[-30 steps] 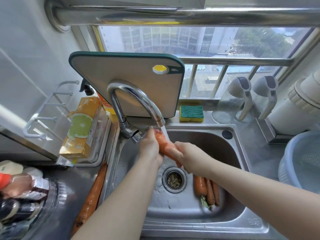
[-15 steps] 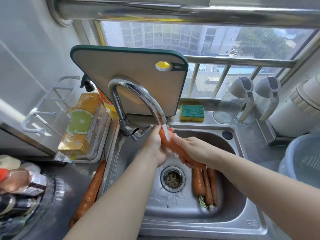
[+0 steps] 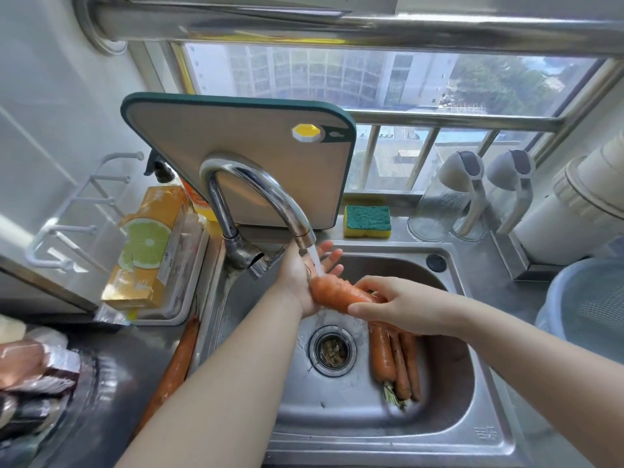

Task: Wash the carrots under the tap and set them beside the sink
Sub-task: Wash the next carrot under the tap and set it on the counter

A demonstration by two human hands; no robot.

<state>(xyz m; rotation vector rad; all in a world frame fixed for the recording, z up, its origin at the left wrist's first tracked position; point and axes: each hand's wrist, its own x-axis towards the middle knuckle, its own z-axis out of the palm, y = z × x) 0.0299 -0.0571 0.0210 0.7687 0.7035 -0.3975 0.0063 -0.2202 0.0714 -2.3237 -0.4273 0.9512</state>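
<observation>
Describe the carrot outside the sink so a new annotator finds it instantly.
Start at the steel sink, then the dark counter along its left edge. A long carrot lies there lengthwise, in front of the yellow lemon-print pack. It's the only one outside the basin: other carrots lie by the drain, a held carrot is under the tap.

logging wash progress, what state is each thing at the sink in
tap, running
held carrot, under the stream
left hand, open, palm against held carrot
right hand, grips held carrot
three carrots, lying in the sink
lone carrot, lying on the counter left of the sink
cutting board, propped upright behind tap
</observation>
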